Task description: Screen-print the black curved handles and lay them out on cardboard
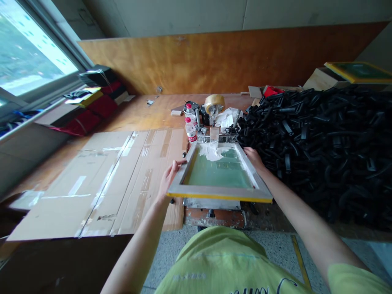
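A framed screen (220, 190) with a green mesh lies over a metal base, its near edge lined in yellow. White paste is spread on the mesh's far part, beside a pale squeegee-like block (214, 136). My left hand (171, 173) grips the frame's left side, thumb on top. At the right side, toward the far corner, my right hand (253, 157) holds the frame; its fingers are partly hidden. Two bottles with red caps (191, 130) stand just behind the frame's far left corner.
Flattened cardboard (122, 183) covers the table's left part. A large heap of black plastic parts (321, 151) lies right. Behind the frame are a tape roll (214, 103) and crumpled white paper (228, 118). Red and black boxes (101, 102) sit by the window; another yellow-edged frame (361, 71) is back right.
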{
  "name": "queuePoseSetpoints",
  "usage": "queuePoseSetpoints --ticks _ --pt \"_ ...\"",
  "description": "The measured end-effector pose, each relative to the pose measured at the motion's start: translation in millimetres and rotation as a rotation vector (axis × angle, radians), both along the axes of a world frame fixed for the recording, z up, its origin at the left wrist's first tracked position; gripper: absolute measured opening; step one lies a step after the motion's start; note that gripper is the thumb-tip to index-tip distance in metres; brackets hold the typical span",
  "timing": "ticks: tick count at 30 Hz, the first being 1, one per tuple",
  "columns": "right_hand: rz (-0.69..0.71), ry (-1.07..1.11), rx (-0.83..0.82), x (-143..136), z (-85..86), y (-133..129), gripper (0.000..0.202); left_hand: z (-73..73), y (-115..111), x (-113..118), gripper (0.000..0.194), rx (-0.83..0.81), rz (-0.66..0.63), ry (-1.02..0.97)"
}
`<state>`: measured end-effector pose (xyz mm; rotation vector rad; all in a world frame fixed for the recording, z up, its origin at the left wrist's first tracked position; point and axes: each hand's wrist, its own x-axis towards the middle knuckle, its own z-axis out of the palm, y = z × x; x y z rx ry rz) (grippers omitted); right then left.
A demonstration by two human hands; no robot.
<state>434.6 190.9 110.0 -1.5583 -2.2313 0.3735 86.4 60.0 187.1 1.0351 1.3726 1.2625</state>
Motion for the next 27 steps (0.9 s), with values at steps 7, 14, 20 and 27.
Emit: queuePoseSetpoints --ticks 7,14,20,27 --pt "0.106 -0.082 0.208 -91 52.2 42 0.055 -102.7 -25 -2 0.077 -0.22 -0.033 0.108" --pt "0.361 -0.243 0.06 -115 35.9 10 0.011 -130.2 -22 -2 0.07 -0.234 -0.002 0.144" --pt "0.637 -0.202 0.042 -88 37.2 -8 0.008 -124.8 -23 -1 0.069 -0.245 0.016 0.098" --pt "0.538 -0.109 0.164 -92 19.1 -23 0.019 -112.2 -24 1 0.072 -0.263 -0.003 0.068"
